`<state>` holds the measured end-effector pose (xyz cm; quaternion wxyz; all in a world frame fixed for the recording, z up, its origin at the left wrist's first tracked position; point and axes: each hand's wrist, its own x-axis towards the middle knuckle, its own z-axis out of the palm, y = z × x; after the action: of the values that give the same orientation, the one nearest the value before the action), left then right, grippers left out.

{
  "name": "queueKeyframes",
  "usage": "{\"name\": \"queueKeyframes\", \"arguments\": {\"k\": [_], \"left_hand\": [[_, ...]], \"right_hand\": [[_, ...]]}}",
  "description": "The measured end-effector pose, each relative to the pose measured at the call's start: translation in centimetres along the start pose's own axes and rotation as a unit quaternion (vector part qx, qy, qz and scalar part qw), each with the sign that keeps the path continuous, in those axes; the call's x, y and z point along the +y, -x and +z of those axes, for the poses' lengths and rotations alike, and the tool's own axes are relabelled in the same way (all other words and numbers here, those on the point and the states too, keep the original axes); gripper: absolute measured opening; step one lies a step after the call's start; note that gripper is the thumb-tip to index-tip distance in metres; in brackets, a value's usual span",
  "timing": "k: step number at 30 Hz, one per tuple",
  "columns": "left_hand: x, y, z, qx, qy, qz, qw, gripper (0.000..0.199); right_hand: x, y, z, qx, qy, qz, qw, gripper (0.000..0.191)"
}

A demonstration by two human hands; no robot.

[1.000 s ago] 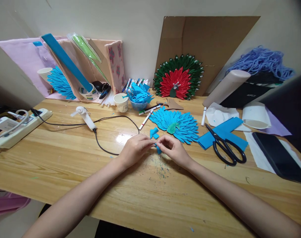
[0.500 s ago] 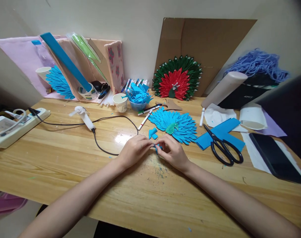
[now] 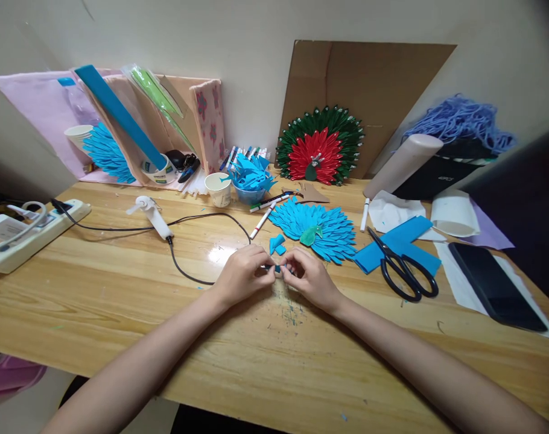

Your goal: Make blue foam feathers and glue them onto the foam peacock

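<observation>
Between my fingertips, over the middle of the table, is a small blue piece [image 3: 277,268]. My left hand [image 3: 245,274] pinches its left end and my right hand [image 3: 311,280] pinches its right end, the fingertips almost meeting. Just beyond lie a few loose blue pieces [image 3: 277,244]. Behind my right hand a fan of layered blue petals [image 3: 333,232] lies flat, with a green bird-shaped piece [image 3: 309,235] on it. Black-handled scissors [image 3: 403,268] rest partly on folded blue strips [image 3: 378,247] to the right.
A white glue gun [image 3: 153,218] with a black cable is at left, near a power strip [image 3: 43,235]. Behind stand a paper cup [image 3: 218,191], a bowl of blue pieces [image 3: 251,194] and a red-green fan [image 3: 320,147] against cardboard [image 3: 369,78]. A phone [image 3: 496,286] lies right.
My fingers have shifted on the small blue piece, which now shows between both fingertips, slightly further left in view. The whole view has moved a little.
</observation>
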<state>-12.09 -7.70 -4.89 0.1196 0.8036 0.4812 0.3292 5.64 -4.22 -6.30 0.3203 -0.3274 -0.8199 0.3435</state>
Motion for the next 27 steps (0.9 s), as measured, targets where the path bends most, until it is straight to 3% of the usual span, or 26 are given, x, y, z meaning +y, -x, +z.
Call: {"name": "queueKeyframes", "arguments": {"k": [5, 9, 13, 20, 27], "left_hand": [[0.1, -0.1, -0.4, 0.006, 0.063, -0.072, 0.995, 0.009], [0.3, -0.1, 0.2, -0.029, 0.191, -0.151, 0.969, 0.017], [0.4, 0.0, 0.7, -0.033, 0.246, -0.182, 0.951, 0.018], [0.5, 0.1, 0.6, -0.041, 0.235, -0.179, 0.954, 0.017], [0.5, -0.1, 0.8, -0.052, 0.315, -0.234, 0.918, 0.018]], "right_hand": [[0.6, 0.1, 0.0, 0.038, -0.047, 0.05, 0.997, 0.002], [0.8, 0.0, 0.1, 0.034, -0.088, 0.059, 0.994, 0.002], [0.4, -0.1, 0.0, 0.03, -0.078, 0.056, 0.995, 0.005], [-0.1, 0.0, -0.2, 0.037, 0.017, -0.022, 0.999, 0.002], [0.1, 0.2, -0.2, 0.069, 0.08, -0.113, 0.988, 0.005]]}}
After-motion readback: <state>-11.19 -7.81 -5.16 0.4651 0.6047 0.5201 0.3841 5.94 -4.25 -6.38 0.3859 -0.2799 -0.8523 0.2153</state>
